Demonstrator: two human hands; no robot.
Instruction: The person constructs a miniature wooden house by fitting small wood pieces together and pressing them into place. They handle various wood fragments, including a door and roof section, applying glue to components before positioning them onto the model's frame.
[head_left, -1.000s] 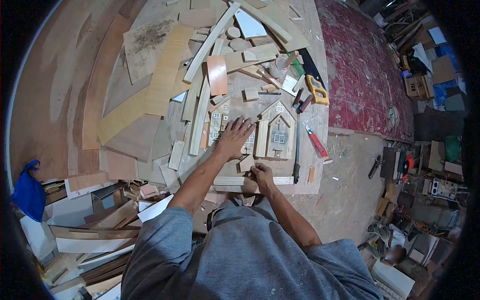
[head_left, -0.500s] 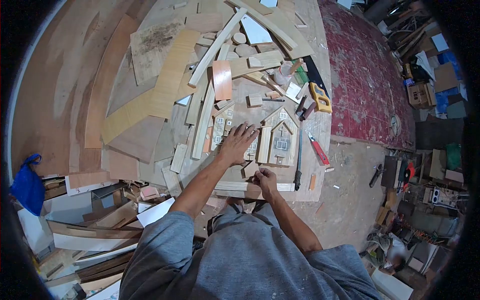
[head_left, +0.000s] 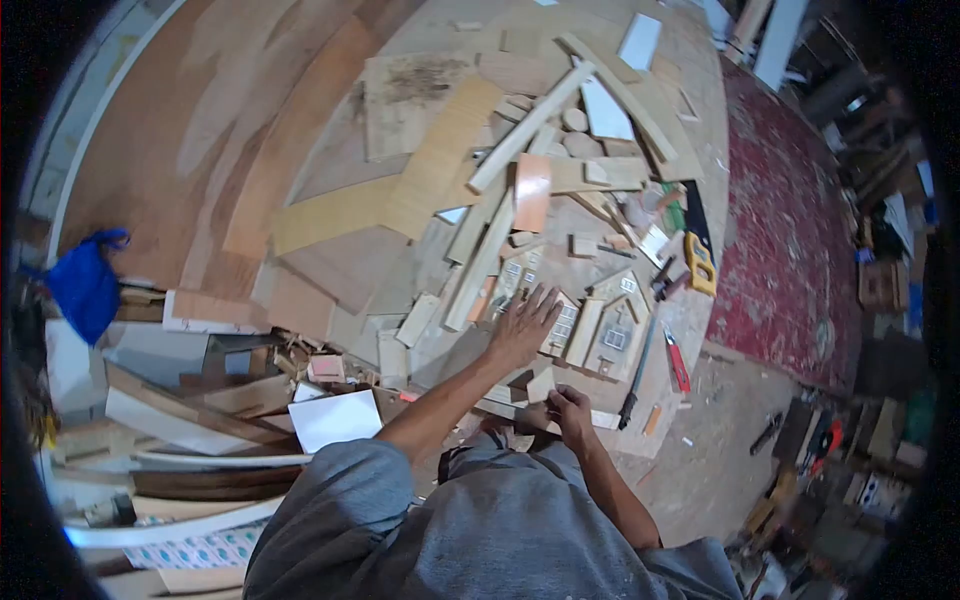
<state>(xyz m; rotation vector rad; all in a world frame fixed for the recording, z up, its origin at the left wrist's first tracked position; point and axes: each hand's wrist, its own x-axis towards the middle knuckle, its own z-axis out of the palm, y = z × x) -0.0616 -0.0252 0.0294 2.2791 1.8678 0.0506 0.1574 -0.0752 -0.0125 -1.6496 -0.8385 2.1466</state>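
My left hand (head_left: 524, 328) lies spread over the left part of a row of small wooden model houses (head_left: 612, 325) with white windows. Just below and to the right, my right hand (head_left: 570, 412) pinches a small pale wooden piece (head_left: 541, 385) between thumb and fingers, near the table's front edge. A light wooden strip (head_left: 604, 419) runs along that edge, partly behind the right hand. To the right of the houses lie a dark narrow tool (head_left: 637, 375) and a red cutter (head_left: 677, 362).
A yellow-handled saw (head_left: 701, 262) lies at the right of the table, near a cup (head_left: 638, 209). Long wooden strips (head_left: 530, 127) and thin sheets (head_left: 440, 155) cover the upper middle. Offcuts and a blue bag (head_left: 88, 287) are at the left.
The view has swung so the table sits further right and lower. The small wooden piece is raised in my right hand; my left hand stays on the houses.
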